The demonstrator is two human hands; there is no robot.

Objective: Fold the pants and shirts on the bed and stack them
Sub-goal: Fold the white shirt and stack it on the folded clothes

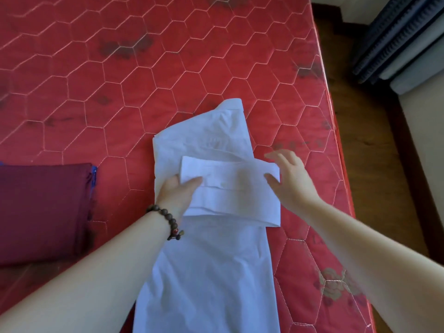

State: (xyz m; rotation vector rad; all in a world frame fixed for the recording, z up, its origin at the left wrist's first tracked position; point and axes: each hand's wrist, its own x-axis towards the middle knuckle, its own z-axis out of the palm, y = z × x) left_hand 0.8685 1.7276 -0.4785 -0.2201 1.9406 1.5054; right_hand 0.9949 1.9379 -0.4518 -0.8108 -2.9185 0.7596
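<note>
**White garment mid-fold on red mattress**

A long white garment [211, 272] lies flat on the bed [96, 80], a red quilted mattress with a hexagon stitch pattern. The garment runs from the lower edge of the view up toward the mattress centre, close to the right-hand edge of the bed. 1 folded band of the same cloth lies crosswise over its middle.

The left hand [176, 192] rests on the left end of this band; the thumb lies on top and the fingers are tucked beneath the layer, so it pinches the cloth. A beaded bracelet [168, 221] sits on the left wrist.

The right hand [288, 179] is at the right end of the band with fingers spread and relaxed; the thumb touches the band's edge.

1 folded maroon garment [43, 212] lies on the mattress to the left, apart from the white one.
</note>
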